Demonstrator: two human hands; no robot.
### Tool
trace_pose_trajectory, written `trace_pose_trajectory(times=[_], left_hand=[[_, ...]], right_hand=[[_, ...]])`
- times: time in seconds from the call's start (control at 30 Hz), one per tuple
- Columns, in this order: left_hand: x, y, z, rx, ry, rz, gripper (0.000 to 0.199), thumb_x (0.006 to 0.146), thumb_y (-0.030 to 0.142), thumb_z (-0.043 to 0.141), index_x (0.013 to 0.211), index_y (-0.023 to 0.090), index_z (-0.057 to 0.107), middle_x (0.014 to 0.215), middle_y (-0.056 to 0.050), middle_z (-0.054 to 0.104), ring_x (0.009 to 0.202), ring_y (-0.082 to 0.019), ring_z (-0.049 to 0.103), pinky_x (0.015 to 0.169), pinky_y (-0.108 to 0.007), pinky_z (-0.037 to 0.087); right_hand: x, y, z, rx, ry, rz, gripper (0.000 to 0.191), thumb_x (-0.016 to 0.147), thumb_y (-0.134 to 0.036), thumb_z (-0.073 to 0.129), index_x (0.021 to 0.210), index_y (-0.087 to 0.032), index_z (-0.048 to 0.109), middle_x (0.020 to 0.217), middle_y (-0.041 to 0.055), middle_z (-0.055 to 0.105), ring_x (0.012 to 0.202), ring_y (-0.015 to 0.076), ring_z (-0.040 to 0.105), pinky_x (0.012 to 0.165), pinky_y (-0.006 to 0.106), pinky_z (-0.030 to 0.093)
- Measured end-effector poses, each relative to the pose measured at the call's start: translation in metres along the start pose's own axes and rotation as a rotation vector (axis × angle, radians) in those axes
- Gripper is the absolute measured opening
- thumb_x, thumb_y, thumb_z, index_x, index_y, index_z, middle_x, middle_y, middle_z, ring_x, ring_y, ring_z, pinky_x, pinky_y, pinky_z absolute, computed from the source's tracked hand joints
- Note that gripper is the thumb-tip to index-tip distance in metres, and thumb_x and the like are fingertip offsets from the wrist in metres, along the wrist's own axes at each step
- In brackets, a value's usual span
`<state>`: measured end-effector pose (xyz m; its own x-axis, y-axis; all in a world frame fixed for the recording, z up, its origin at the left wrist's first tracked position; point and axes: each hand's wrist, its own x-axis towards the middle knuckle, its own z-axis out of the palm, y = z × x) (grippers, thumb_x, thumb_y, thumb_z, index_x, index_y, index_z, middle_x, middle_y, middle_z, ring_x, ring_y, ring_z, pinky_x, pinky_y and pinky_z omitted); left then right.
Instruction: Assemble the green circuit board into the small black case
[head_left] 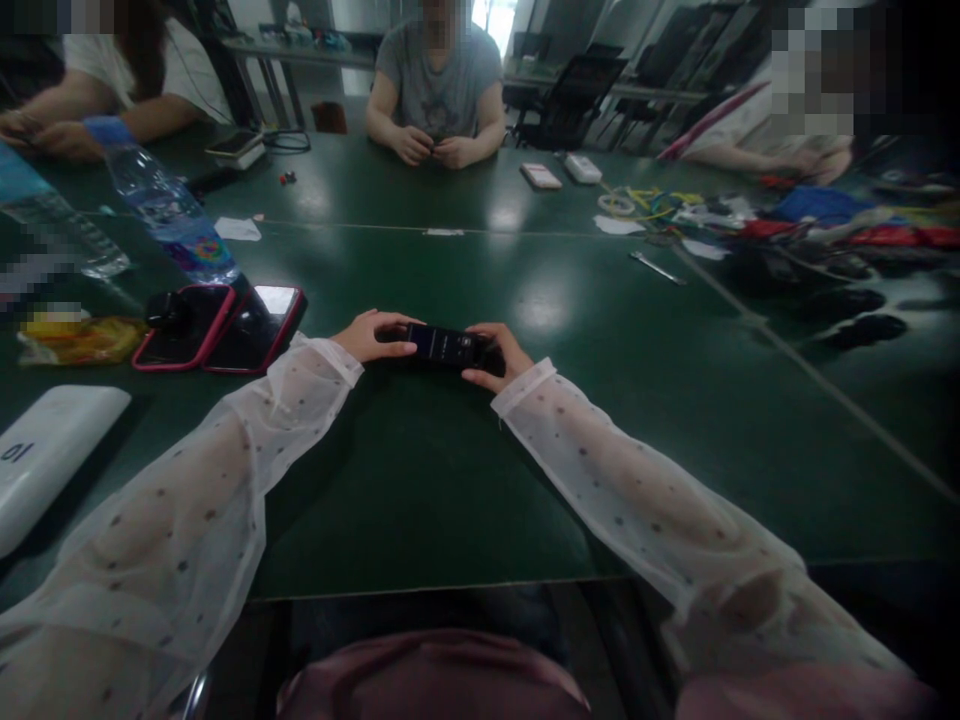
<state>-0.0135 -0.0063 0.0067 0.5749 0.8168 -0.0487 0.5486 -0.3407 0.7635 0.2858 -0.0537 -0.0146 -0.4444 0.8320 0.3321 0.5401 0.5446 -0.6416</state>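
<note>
Head camera: my left fingers (386, 349) grasp one end of a small dark device (442, 345) with a lit screen, and my right fingers (493, 331) grasp the other end, thumbs on the near side. The device is between my hands, over the middle of the green tabletop (450, 480); I cannot tell whether it touches the surface. I judge it light, rigid and somewhat slick, with the screen its fragile part, so I'd take hold at the two ends and keep off the display.

Counting from the left: one white block (64, 445), two clear bottles (169, 215), one yellow packet (82, 340) and two pink-rimmed flat things (251, 330) side by side, with one black object (166, 311) on the left of the pair. Next comes my one device. Farther right I count one pale-edged phone (541, 177), one white box (583, 169) just beside it, one slim metal tool (657, 267) and a heap of cables (649, 203), too jumbled to number.
</note>
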Motion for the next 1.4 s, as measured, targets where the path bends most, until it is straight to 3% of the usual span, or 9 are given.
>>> trace_pose_trajectory(times=[0.17,0.43,0.77,1.13,1.4], left_hand=[[-0.002,0.005,0.0,0.016,0.017,-0.03,0.063,0.076,0.061,0.066,0.131,0.031,0.059,0.133,-0.006,0.06,0.128,-0.032,0.052,0.116,-0.06,0.021],[0.0,0.0,0.001,0.004,0.015,-0.007,0.065,0.073,0.062,0.067,0.13,0.031,0.059,0.133,-0.006,0.06,0.128,-0.032,0.052,0.116,-0.06,0.021],[-0.003,0.007,0.0,0.026,0.001,-0.038,0.067,0.072,0.059,0.069,0.131,0.03,0.058,0.13,-0.007,0.061,0.127,-0.033,0.053,0.117,-0.061,0.018],[-0.005,0.009,0.0,-0.096,-0.019,-0.03,0.065,0.073,0.055,0.071,0.131,0.028,0.058,0.137,-0.009,0.057,0.127,-0.031,0.054,0.108,-0.055,0.039],[-0.006,0.011,0.0,-0.092,-0.017,-0.037,0.065,0.076,0.058,0.067,0.132,0.027,0.057,0.134,-0.009,0.06,0.126,-0.031,0.054,0.108,-0.055,0.039]], right_hand=[[0.001,0.001,-0.002,0.26,-0.029,0.111,0.053,0.086,-0.062,0.055,0.127,-0.029,0.049,0.106,0.0066,0.066,0.103,0.0263,0.064,0.096,0.05,0.048],[0.005,0.003,-0.006,0.503,-0.056,0.251,0.058,0.077,-0.061,0.068,0.121,-0.026,0.053,0.105,0.0069,0.071,0.106,0.0254,0.067,0.103,0.053,0.045],[0.006,0.007,-0.007,0.54,-0.058,0.241,0.058,0.075,-0.059,0.071,0.119,-0.025,0.056,0.11,0.0083,0.07,0.109,0.0255,0.066,0.102,0.052,0.047],[0.005,0.005,-0.009,0.54,-0.079,0.22,0.053,0.077,-0.057,0.07,0.118,-0.026,0.056,0.107,0.0058,0.069,0.102,0.0231,0.067,0.099,0.049,0.049],[0.007,0.002,-0.008,0.6,-0.089,0.205,0.051,0.079,-0.056,0.07,0.118,-0.026,0.058,0.108,0.0058,0.07,0.105,0.0219,0.067,0.101,0.046,0.049]])
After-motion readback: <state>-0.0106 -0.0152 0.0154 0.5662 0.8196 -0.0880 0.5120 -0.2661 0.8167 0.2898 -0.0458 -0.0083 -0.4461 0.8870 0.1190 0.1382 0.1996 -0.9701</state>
